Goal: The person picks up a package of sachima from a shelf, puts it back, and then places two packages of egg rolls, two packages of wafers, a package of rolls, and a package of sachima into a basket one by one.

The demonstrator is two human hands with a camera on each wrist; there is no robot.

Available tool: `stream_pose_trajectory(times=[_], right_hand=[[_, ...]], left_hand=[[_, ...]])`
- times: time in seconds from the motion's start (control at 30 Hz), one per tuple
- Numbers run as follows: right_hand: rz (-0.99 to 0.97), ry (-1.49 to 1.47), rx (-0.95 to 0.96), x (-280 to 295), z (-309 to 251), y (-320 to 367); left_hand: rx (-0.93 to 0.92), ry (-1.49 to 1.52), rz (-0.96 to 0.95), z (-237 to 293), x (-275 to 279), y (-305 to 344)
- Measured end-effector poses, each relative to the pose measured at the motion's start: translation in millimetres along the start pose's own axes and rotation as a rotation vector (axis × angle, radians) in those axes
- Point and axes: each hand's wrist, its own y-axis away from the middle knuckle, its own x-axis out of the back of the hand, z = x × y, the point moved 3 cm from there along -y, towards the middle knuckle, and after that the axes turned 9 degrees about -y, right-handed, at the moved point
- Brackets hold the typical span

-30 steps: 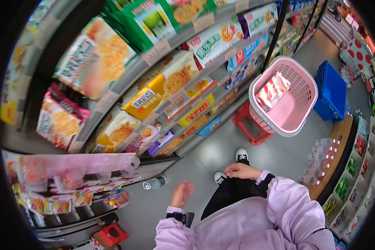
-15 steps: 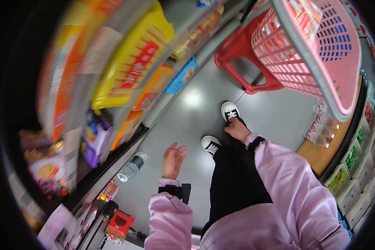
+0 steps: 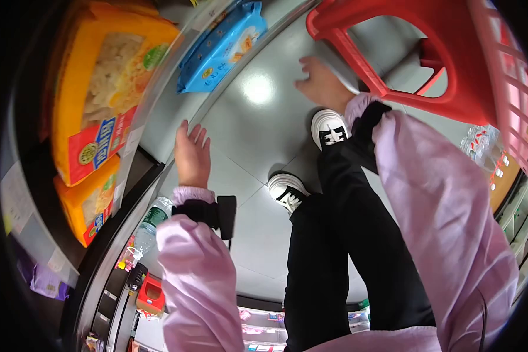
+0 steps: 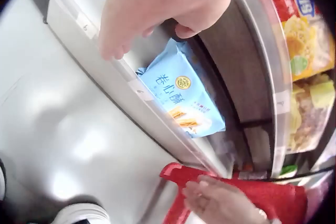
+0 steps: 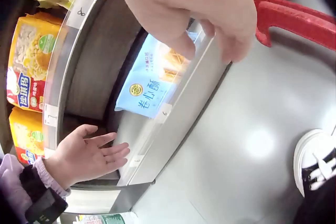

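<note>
A light-blue snack packet lies on the lowest shelf, its printed face showing in both wrist views. My left hand is held out below and left of it in the head view, fingers spread and holding nothing. In the right wrist view that left hand hovers by the shelf edge, apart from the packet. My right hand is over the floor to the packet's right, fingers loosely bent with nothing in them. From its own wrist camera, the right hand overlaps the packet's upper end; contact cannot be told.
A red stool stands at the upper right beneath a pink basket. Orange snack packs fill the shelf at left. A clear bottle is by the lower left shelf, and more bottles are at right. Two shoes are on the floor.
The view has moved down and closer to the low shelf, so the blue packet appears larger. Both hands have reached forward toward the shelf, and the right hand's fingers have spread.
</note>
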Motion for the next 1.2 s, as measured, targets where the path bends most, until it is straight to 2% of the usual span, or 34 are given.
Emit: stream_pose_trajectory(times=[0.1,0.23,0.3,0.37,0.4,0.5,0.53,0.63,0.67,0.7,0.77,0.87,0.93,1.0,1.03,1.07,1.1,1.17,1.2], right_hand=[[0.113,-0.024,0.063,1,-12,-34],[0.184,-0.153,0.109,-1,-29,-85],[0.223,-0.237,0.118,-5,-33,-102],[0.148,-0.256,0.093,-10,-33,-108],[0.124,-0.264,0.105,-13,-29,-110],[0.005,-0.167,0.188,-14,-18,-115],[-0.043,-0.114,0.225,-14,-15,-116],[0.19,-0.038,0.418,-18,-4,-124],[0.173,-0.039,0.395,-20,3,-128],[0.156,-0.037,0.374,-20,2,-130],[0.128,-0.064,0.351,-19,0,-135],[0.11,-0.163,0.353,-17,-6,-134],[0.102,-0.229,0.386,-13,-24,-128],[0.088,-0.193,0.479,-7,-46,-135],[0.081,-0.176,0.523,-7,-57,-138],[0.098,-0.192,0.538,-10,-65,-141],[0.136,-0.174,0.708,-12,-71,-142],[0.216,-0.128,1.053,-14,-81,-151],[0.231,0.08,1.071,-22,-82,-170]], left_hand=[[-0.028,-0.11,0.024,17,-2,-30],[-0.086,0.068,-0.017,40,-8,-71],[-0.197,0.099,-0.121,45,-19,-83],[-0.351,0.142,-0.188,47,-34,-92],[-0.367,0.214,-0.224,44,-33,-101],[-0.354,0.429,-0.267,35,-26,-110],[-0.308,0.501,-0.217,28,-23,-107],[-0.2,0.544,-0.26,15,-20,-95],[-0.339,0.32,-0.179,7,-17,-96],[-0.398,-0.084,-0.158,3,-15,-93],[-0.533,-0.248,-0.16,8,-35,-77],[-0.591,-0.435,-0.028,15,-21,-78],[-0.578,-0.248,-0.014,27,-13,-80],[-0.602,-0.054,0.01,40,-6,-87],[-0.626,-0.063,0.018,53,-13,-82],[-0.571,-0.022,0.042,61,-15,-87],[-0.517,0.02,0.064,68,-13,-95],[-0.549,0.154,-0.201,73,2,-121],[-0.563,0.22,-0.333,75,4,-129]])
